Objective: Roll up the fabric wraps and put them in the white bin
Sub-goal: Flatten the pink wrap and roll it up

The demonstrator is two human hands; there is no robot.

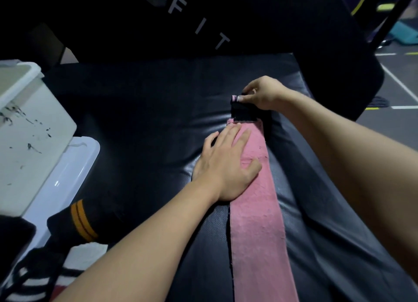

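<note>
Pink fabric wrap (253, 202) lay flat along the black padded bench (140, 120), running from 6 o'clock toward 12, its far end a black fastening patch (243, 111). My left hand (226, 163) rested palm-down on the strip just below that patch, fingers (233, 134) straight and spread, gripping nothing. My right hand (263, 93) was at the patch's far edge, at 1 o'clock from the left hand, fingertips pinching the turned-up end of the wrap. White bin (27, 130) stood at 9 o'clock, well apart from the wrap, on a clear plastic lid (74, 166). Dark wrap with orange stripes (81, 220) lay at 7 o'clock, just beside the lid.
</note>
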